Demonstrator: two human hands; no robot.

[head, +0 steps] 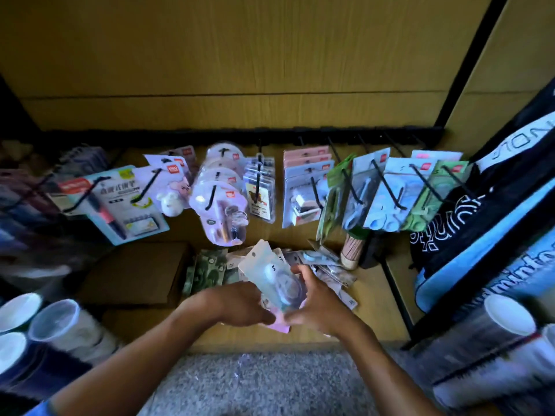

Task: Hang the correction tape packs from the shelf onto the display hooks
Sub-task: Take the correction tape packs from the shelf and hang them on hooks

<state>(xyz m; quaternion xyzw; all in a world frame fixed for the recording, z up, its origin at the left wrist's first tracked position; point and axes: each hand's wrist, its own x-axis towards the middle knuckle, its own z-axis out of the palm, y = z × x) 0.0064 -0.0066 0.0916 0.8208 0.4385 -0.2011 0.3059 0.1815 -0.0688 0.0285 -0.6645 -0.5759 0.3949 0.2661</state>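
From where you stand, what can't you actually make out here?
Head view only:
- How many packs the two hands hold: they overlap and blur.
- Left hand fingers: hidden under the packs.
- Print on the hanging cards: too small.
- Loose pile on the shelf: partly covered by the right hand.
- Cups and notebooks at the left edge: blurred, cut off.

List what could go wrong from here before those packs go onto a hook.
1. Both hands, left and right, grip several stacked packs at once; one could slip out and fall into the loose pile on the shelf.
2. The hooks already hold packs close together, so pushing a pack on may knock neighbours off.
3. The picture is blurred, so lining the hang hole up may miss.
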